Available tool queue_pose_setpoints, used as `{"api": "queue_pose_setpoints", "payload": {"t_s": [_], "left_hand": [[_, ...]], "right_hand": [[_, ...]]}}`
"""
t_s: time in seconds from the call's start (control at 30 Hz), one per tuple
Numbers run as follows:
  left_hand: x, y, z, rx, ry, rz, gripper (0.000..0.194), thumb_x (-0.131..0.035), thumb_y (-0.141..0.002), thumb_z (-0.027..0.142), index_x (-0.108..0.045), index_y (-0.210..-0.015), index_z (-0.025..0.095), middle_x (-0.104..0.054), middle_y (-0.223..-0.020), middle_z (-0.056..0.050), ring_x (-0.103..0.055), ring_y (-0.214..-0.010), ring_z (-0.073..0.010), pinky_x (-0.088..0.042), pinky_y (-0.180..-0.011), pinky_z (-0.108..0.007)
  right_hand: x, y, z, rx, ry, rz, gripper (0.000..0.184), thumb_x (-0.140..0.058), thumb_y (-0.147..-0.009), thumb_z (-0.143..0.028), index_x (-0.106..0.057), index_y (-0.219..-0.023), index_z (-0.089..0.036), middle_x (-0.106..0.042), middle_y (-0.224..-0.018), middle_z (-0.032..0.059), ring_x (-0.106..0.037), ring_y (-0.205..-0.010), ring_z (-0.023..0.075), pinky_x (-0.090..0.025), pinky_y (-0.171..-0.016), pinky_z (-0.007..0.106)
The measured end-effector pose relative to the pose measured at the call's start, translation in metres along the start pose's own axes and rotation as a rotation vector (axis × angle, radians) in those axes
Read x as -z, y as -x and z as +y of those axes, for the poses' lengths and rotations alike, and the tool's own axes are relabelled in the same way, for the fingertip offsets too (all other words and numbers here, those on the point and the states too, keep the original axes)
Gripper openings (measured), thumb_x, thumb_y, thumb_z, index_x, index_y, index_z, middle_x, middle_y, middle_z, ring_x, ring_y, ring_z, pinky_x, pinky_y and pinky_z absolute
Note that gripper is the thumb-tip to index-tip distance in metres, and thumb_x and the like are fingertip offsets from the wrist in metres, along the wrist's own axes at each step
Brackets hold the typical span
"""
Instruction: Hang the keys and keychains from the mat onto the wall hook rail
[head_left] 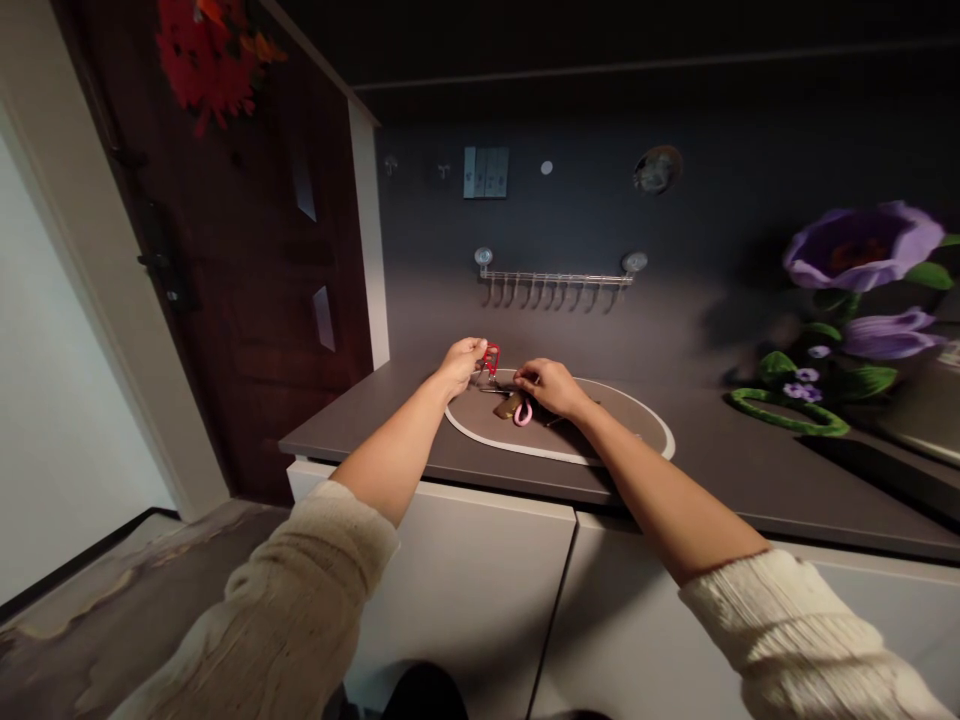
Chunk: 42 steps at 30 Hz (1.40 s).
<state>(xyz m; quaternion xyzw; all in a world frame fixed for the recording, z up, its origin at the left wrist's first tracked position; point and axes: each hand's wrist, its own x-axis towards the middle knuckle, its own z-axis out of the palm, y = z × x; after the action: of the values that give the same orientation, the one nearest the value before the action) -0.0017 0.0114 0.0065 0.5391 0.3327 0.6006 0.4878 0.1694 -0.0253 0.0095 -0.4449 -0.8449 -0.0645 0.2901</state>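
My left hand (463,362) is closed in a pinch on a small red clip (491,359) attached to a bunch of keys. My right hand (550,386) is closed too, its fingers pinching the same bunch from the right side. Below the hands hang or lie a pink ring (523,414) and a brownish tag (509,404). All this is over an oval brown tray with a pale rim (645,432) that sits on a dark countertop (360,425).
A metal hook rail (556,281) is fixed to the dark wall above the tray. Purple artificial flowers (862,300) stand at the right. A dark wooden door (240,250) is at the left. White cabinet fronts (465,590) are below the counter.
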Motion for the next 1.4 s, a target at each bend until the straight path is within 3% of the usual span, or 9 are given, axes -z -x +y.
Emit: {"api": "queue_pose_setpoints", "payload": {"t_s": [0.33, 0.77, 0.97, 1.23, 1.4], "left_hand": [[-0.002, 0.006, 0.009, 0.035, 0.263, -0.094, 0.010, -0.046, -0.083, 0.019, -0.052, -0.080, 0.012, -0.064, -0.084, -0.006, -0.056, -0.072, -0.0084, -0.042, -0.072, -0.024], [-0.006, 0.011, 0.012, 0.008, 0.370, -0.223, 0.013, -0.047, -0.083, 0.018, -0.057, -0.080, 0.010, -0.063, -0.082, -0.007, -0.059, -0.084, -0.0126, -0.041, -0.087, -0.031], [-0.007, 0.012, 0.012, -0.002, 0.381, -0.261, 0.008, -0.049, -0.082, 0.017, -0.055, -0.082, 0.011, -0.064, -0.088, -0.008, -0.059, -0.086, -0.0136, -0.044, -0.083, -0.032], [-0.005, 0.011, 0.012, -0.002, 0.353, -0.206, 0.006, -0.049, -0.082, 0.018, -0.052, -0.083, 0.013, -0.062, -0.102, -0.008, -0.059, -0.087, -0.0128, -0.045, -0.077, -0.029], [-0.005, 0.013, 0.013, 0.040, 0.391, -0.192, 0.007, -0.046, -0.083, 0.016, -0.052, -0.083, 0.013, -0.063, -0.101, -0.008, -0.059, -0.085, -0.0119, -0.045, -0.077, -0.029]], "right_hand": [[-0.004, -0.001, -0.010, 0.020, -0.062, 0.068, 0.018, -0.050, -0.080, -0.028, -0.062, -0.086, -0.016, -0.063, -0.083, 0.0061, -0.053, -0.075, 0.0136, -0.036, -0.069, 0.024], [-0.007, -0.002, -0.015, 0.006, -0.095, 0.116, 0.021, -0.052, -0.079, -0.034, -0.061, -0.084, -0.016, -0.062, -0.079, 0.0048, -0.052, -0.072, 0.0127, -0.036, -0.066, 0.022], [-0.007, -0.003, -0.015, 0.025, -0.081, 0.114, 0.017, -0.050, -0.079, -0.028, -0.061, -0.083, -0.016, -0.061, -0.080, 0.0045, -0.051, -0.073, 0.0128, -0.035, -0.067, 0.022], [-0.004, -0.005, -0.012, -0.009, -0.111, 0.188, 0.017, -0.047, -0.080, -0.025, -0.061, -0.082, -0.016, -0.061, -0.080, 0.0050, -0.050, -0.075, 0.0130, -0.036, -0.070, 0.023], [-0.004, -0.006, -0.010, -0.068, -0.263, 0.267, 0.018, -0.048, -0.078, -0.029, -0.061, -0.080, -0.016, -0.060, -0.078, 0.0042, -0.050, -0.071, 0.0131, -0.037, -0.068, 0.024]]}}
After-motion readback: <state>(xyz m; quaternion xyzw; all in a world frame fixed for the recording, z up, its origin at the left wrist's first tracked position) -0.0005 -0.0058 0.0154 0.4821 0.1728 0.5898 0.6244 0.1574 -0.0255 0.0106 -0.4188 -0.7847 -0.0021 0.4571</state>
